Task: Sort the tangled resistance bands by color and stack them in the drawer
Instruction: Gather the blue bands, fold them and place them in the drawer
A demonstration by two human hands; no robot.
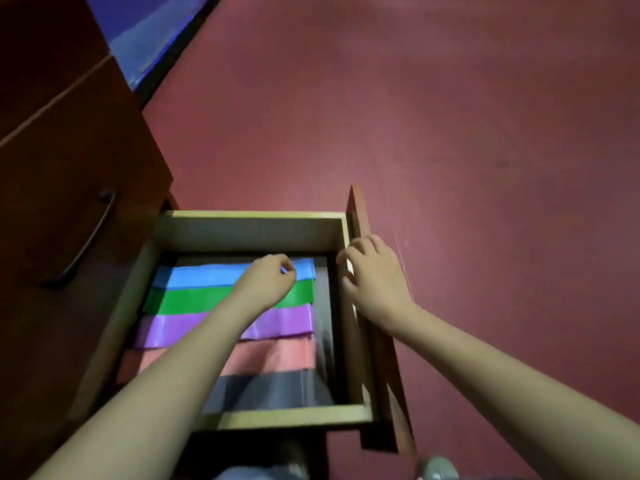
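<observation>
An open wooden drawer (pixel 249 216) holds flat bands laid side by side: blue (pixel 204 275), green (pixel 187 301), purple (pixel 166 329), pink (pixel 277 356) and dark grey (pixel 266 389). My left hand (pixel 266 280) hovers over the blue band's right part with fingers curled; whether it pinches the band is unclear. My right hand (pixel 372 271) rests on the drawer's brown front panel (pixel 381 358), fingers curled over its top edge.
A dark brown cabinet (pixel 69 150) with a black curved handle (pixel 86 237) stands at the left. Red floor (pixel 450 133) spreads to the right and beyond. A blue mat (pixel 145 39) lies at the top left. A shoe (pixel 438 469) shows at the bottom.
</observation>
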